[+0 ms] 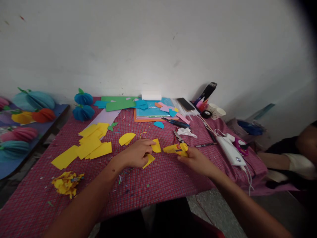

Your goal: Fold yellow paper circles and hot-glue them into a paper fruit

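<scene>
Head view over a table [173, 185] covered in red checked cloth. Landmark taken: the yellow glue gun [176, 149], lying near the cloth's middle with its nozzle aimed left. The right hand [195, 160] was closed around the gun's rear, fingers wrapped on the grip. Just left of the nozzle, the left hand [137, 153] had fingers pressed together, pinching a folded yellow paper piece [155, 147], part of which showed below the knuckles; the nozzle tip sat almost touching that paper. Farther left of the gun lay a loose yellow half-round cutout [126, 138], then a spread of 5 or so yellow sheets [89, 145], and nearer the front edge a crumpled heap of yellow scraps [66, 183]. Behind the gun: scissors [178, 136], a wad of white paper [187, 132], a dark pen [176, 123], and a stack of blue and green paper [138, 105] by the wall. Right of the gun: a marker [205, 144] and a white power brick [231, 152] with a cord trailing off the edge. 2 blue paper balls [83, 105] sat far left at the back. Another person's arm [284, 160] rested at the right margin. Risks judged: the pinching fingertips were very close to the nozzle, so hot glue could burn them; a heavy squeeze could flood the fold and stick it to the cloth; the cord could snag the right forearm.
</scene>
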`<state>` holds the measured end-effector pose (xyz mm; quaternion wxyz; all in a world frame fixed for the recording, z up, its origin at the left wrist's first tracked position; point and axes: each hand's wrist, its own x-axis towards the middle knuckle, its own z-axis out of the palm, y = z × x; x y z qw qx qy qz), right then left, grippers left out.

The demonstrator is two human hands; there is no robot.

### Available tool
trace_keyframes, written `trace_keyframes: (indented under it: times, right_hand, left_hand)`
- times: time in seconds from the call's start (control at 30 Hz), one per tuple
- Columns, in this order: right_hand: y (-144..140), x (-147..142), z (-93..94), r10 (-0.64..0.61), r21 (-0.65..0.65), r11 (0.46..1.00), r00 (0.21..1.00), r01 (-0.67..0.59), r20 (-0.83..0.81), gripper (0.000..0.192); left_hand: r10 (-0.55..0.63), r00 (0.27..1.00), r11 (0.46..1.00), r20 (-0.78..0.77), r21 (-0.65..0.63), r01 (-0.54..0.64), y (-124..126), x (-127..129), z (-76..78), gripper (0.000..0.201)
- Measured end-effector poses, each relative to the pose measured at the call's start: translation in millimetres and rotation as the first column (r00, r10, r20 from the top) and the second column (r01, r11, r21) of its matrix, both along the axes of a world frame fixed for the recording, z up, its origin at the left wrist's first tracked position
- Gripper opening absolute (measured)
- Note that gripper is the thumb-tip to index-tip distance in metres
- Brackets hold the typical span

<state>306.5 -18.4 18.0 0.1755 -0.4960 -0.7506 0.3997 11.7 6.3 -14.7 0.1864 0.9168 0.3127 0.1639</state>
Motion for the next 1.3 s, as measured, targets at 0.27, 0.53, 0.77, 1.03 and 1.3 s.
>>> trace_keyframes:
  times: [0.27,0.53,0.77,1.03,1.3]
  right_hand:
    - [-0.4,2.5,-1.7,0.006,-0.007,1.000,1.000,-0.006,0.002,0.022]
    - [-1.4,5.7,8.1,-0.125,-0.005,0.992,0.992,0.124,-0.023,0.018]
    - [15.9,-8.7,-8.2,-0.169,0.087,0.982,0.986,0.169,-0.009,0.025]
    - [23.6,-10.2,-14.6,-0.053,0.100,0.994,0.999,0.053,0.004,0.035]
    - [17.7,-8.6,-11.5,-0.056,0.101,0.993,0.998,0.055,0.010,0.034]
  left_hand:
    - [0.010,1.000,1.000,-0.009,0.009,-0.010,-0.7,-0.3,-1.0,0.013]
    - [0.004,1.000,1.000,-0.007,0.017,-0.004,0.4,-1.6,-3.2,0.011]
    - [0.021,1.000,1.000,-0.006,-0.002,-0.021,-0.6,-2.3,-3.3,0.010]
    - [0.005,1.000,1.000,0.019,0.000,-0.005,0.9,-2.7,-6.0,0.011]
    - [0.010,0.999,1.000,0.039,-0.026,-0.009,-0.2,-2.1,-3.8,0.013]
